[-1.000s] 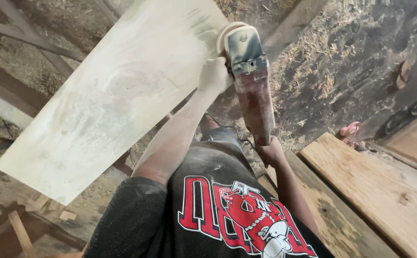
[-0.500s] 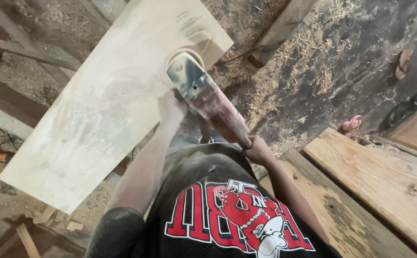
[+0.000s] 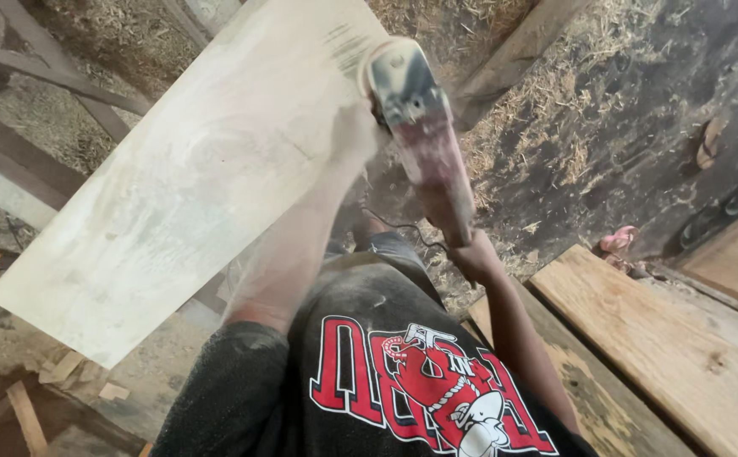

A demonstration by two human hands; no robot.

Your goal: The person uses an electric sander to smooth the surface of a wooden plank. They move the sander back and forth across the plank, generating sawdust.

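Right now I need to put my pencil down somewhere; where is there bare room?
The pale board is bare from its near end up to the left hand. The far end is crowded by both hands and the sander. The brown planks at right are also bare.

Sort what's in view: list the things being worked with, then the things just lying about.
In use:
- dusty red handheld power sander
- pale, dust-covered wooden board
- left hand by the sander's head
- right hand on its rear end

Lying about:
- bare wooden planks
- pink sandal
- small wood offcuts
- sawdust-strewn dirt floor
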